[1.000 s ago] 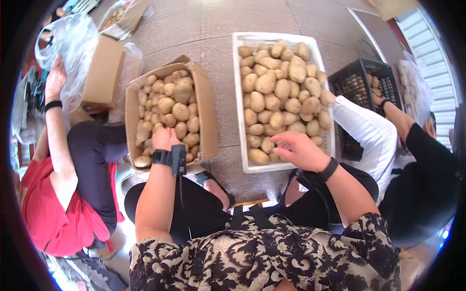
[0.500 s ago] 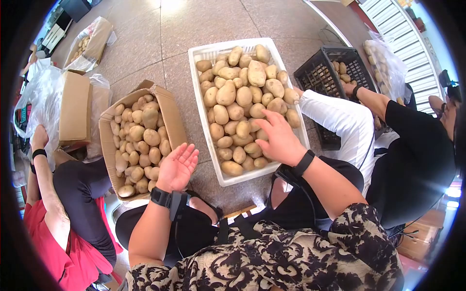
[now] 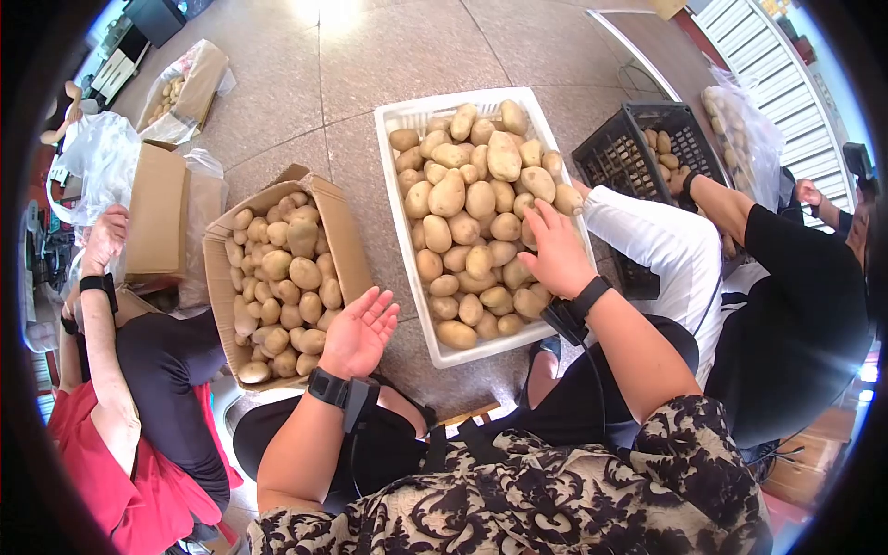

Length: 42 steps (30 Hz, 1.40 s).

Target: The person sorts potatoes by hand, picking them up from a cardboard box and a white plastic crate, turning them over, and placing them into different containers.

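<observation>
A white plastic crate (image 3: 400,268) stands on the floor before me, heaped with potatoes (image 3: 465,227). Over its right side is my right hand (image 3: 561,252), fingers spread, close above or touching the potatoes; contact is hard to make out. My left hand (image 3: 356,331) is turned palm up with nothing in it, near the front right corner of a cardboard box (image 3: 340,231). That box, to the left of the crate, is full of smaller potatoes (image 3: 277,282). Dark bands are strapped around both my wrists.
At right, a person's hand (image 3: 680,180) reaches into a black crate (image 3: 638,116) with potatoes; a clear bag (image 3: 745,139) of potatoes lies beyond. To the left, another person's hand (image 3: 109,236) is by plastic film and a carton (image 3: 157,213). A further potato box (image 3: 185,92) stands farther back.
The view has shifted, so the crate and boxes sit lower and farther right in the picture. My hands keep much the same pose. At left, the other person's hand has risen.
</observation>
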### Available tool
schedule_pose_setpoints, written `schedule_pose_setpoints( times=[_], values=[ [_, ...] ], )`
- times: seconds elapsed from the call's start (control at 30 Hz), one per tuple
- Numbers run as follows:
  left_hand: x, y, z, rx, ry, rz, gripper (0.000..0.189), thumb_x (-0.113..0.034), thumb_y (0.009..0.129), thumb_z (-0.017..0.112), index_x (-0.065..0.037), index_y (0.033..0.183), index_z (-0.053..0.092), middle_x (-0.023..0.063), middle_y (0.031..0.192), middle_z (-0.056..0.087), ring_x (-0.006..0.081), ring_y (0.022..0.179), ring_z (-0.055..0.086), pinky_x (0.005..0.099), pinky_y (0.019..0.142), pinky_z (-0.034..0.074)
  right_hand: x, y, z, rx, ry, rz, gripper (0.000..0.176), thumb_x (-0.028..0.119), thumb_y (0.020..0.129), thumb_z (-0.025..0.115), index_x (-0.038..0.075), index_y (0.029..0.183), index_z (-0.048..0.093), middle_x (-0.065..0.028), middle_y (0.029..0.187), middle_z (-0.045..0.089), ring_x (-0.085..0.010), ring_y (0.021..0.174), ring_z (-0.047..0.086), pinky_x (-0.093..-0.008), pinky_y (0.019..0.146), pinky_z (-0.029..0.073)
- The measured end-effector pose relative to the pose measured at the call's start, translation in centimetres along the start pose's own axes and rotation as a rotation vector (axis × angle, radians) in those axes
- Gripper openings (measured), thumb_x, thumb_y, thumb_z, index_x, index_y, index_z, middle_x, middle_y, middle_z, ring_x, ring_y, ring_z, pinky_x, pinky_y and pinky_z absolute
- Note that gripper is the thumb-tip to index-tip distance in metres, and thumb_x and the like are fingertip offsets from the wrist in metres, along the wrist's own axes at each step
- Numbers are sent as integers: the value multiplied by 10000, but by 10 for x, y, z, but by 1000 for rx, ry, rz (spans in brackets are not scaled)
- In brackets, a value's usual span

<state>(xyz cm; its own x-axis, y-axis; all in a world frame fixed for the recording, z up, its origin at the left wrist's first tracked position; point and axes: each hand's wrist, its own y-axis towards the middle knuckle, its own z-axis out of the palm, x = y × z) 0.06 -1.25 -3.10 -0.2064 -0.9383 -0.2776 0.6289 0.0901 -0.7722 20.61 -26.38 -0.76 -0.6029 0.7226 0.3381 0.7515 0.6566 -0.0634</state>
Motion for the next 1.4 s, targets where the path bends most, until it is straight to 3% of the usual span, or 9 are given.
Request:
schedule_pose_setpoints(
  times=[0.27, 0.57, 0.8, 0.93, 1.03, 1.1, 1.27, 1.33, 1.4],
  values=[
    [0, 1, 1, -30, 1, 17, 298, -187, 905, 489, -44, 1162, 450, 97, 1081, 533, 227, 960, 527, 313, 829, 459, -4, -2, 12, 100, -237, 65, 297, 70, 718, 590, 40, 1002, 508, -165, 1010, 495, -352, 970, 443, -415, 857, 397],
    [4, 3, -2, -18, 15, 3, 264, -194, 906, 485, -50, 1127, 477, 85, 1068, 550, 212, 936, 531, 310, 813, 459, 11, -13, 16, 461, 9, 86, 280, 190, 792, 552, -8, 942, 424, -243, 828, 568, -397, 797, 561, -467, 710, 467],
    [11, -3, 5, 4, 51, -12, 239, -193, 922, 459, -55, 1116, 485, 78, 1044, 565, 198, 919, 547, 306, 801, 472, 34, -19, 12, 332, 144, -122, 275, 188, 818, 534, -17, 989, 466, -237, 883, 581, -396, 831, 558, -458, 711, 456],
    [19, -5, 10, 48, 98, -26, 275, -210, 921, 464, -56, 1148, 476, 79, 1059, 561, 204, 941, 541, 318, 836, 457, 62, -19, -9, 443, 335, -6, 298, 202, 823, 542, -12, 1026, 495, -232, 952, 588, -376, 881, 564, -430, 728, 457],
    [23, -9, 17, 106, 120, -42, 292, -227, 920, 466, -56, 1156, 472, 84, 1078, 554, 215, 961, 537, 329, 861, 446, 75, -22, -13, 499, 465, 3, 338, 224, 836, 550, -3, 1082, 501, -218, 1000, 591, -342, 923, 573, -387, 767, 457],
    [26, -11, 22, 134, 120, -55, 298, -235, 920, 465, -55, 1158, 471, 87, 1088, 550, 222, 972, 535, 333, 871, 442, 82, -25, -12, 528, 607, -47, 431, 197, 866, 550, 20, 1239, 426, -134, 963, 612, -179, 834, 593, -289, 723, 462],
    [30, -22, 36, 399, 14, -196, 303, -260, 915, 470, -57, 1140, 465, 82, 1046, 555, 223, 989, 530, 363, 898, 422, 99, -37, -8, 603, 993, -198, 410, 128, 885, 515, 30, 1270, 415, -99, 1079, 585, -162, 930, 569, -289, 799, 457],
    [36, -9, 25, 400, -98, -204, 248, -185, 897, 505, -57, 1105, 468, 83, 970, 561, 200, 879, 564, 335, 806, 470, 105, -33, -15, 669, 1202, -88, 382, 100, 880, 529, 23, 1244, 445, -69, 1076, 586, -117, 919, 558, -250, 777, 455],
    [39, 0, 11, 348, 66, -99, 237, -87, 862, 541, -56, 1081, 454, 72, 893, 549, 165, 728, 565, 283, 660, 495, 96, -32, -10, 505, 950, -100, 311, 100, 856, 567, 17, 1153, 527, -38, 1018, 595, -79, 805, 541, -214, 702, 452]
  ],
)
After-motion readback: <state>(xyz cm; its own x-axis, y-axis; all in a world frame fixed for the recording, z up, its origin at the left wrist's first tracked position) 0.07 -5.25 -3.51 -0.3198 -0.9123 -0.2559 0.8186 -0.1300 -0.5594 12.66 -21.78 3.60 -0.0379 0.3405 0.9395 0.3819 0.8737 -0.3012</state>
